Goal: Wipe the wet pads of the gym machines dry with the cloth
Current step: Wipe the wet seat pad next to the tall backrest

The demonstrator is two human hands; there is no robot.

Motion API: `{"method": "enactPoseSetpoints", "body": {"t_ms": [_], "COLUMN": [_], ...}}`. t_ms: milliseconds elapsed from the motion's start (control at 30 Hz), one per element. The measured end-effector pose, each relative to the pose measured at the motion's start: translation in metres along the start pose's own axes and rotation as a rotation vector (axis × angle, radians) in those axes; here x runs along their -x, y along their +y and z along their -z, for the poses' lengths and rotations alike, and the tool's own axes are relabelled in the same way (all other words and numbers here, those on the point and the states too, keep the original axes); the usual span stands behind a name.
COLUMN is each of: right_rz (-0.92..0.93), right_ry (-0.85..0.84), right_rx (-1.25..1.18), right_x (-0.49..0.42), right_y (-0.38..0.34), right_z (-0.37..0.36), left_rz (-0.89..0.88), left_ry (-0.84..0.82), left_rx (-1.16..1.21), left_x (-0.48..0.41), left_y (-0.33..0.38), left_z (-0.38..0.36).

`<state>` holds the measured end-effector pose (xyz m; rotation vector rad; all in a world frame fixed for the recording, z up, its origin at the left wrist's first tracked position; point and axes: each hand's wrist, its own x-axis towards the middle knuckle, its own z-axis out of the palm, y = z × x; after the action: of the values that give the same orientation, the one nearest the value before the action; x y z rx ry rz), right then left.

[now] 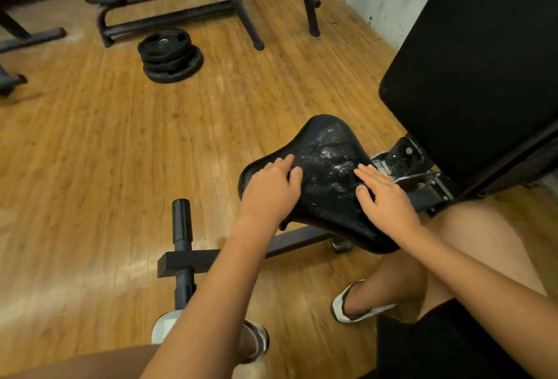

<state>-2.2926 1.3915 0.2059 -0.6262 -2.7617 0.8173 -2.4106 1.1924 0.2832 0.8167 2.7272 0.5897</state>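
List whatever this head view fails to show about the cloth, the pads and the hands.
Cloth: none plainly seen, head view; the left hand on the wet seat pad may cover it.
Seat pad under the right hand: hidden by that hand.
Back pad: cut off by the top and right edges; wetness unreadable.

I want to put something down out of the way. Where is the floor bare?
The biggest bare patch is the wooden floor between the stacked weight plates, the seat pad and the foot bar. Crowded: the seat pad, where the left hand and right hand rest, and the floor below it, with shoes and frame.
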Motion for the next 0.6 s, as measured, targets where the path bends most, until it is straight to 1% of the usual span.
{"method": "enactPoseSetpoints", "body": {"t_ms": [67, 100, 133, 200, 267, 300, 400, 467, 600], "right_rz": [0.040, 0.072, 0.119, 0.255, 0.358, 0.384, 0.416, 0.435, 0.461], "right_ry": [0.058, 0.070, 0.048, -0.080, -0.210, -0.236, -0.192, -0.154, -0.050], "right_rx": [-0.037, -0.089, -0.141, -0.166, -0.091, -0.042, 0.054, 0.076, 0.005], "right_x": [0.004, 0.008, 0.012, 0.018, 0.017, 0.014, 0.001, -0.003, 0.022], "right_y": [-0.020, -0.036, -0.055, -0.094, -0.123, -0.132, -0.140, -0.135, -0.101], "right_z": [0.000, -0.001, -0.001, -0.006, -0.017, -0.023, -0.038, -0.044, -0.048], "left_rz": [-0.020, -0.030, -0.051, -0.108, -0.134, -0.137, -0.146, -0.144, -0.130], "left_ry": [0.009, -0.021, -0.060, -0.106, -0.109, -0.113, -0.132, -0.136, -0.114], "left_rx": [-0.051, -0.068, -0.060, 0.010, 0.080, 0.099, 0.132, 0.152, 0.134], "left_x": [0.000, 0.000, 0.000, 0.003, 0.004, 0.004, 0.001, 0.000, -0.001], "left_y": [-0.027, -0.041, -0.054, -0.072, -0.077, -0.078, -0.081, -0.083, -0.084], "left_z": [0.015, 0.018, 0.019, 0.018, 0.017, 0.018, 0.022, 0.023, 0.020]}}
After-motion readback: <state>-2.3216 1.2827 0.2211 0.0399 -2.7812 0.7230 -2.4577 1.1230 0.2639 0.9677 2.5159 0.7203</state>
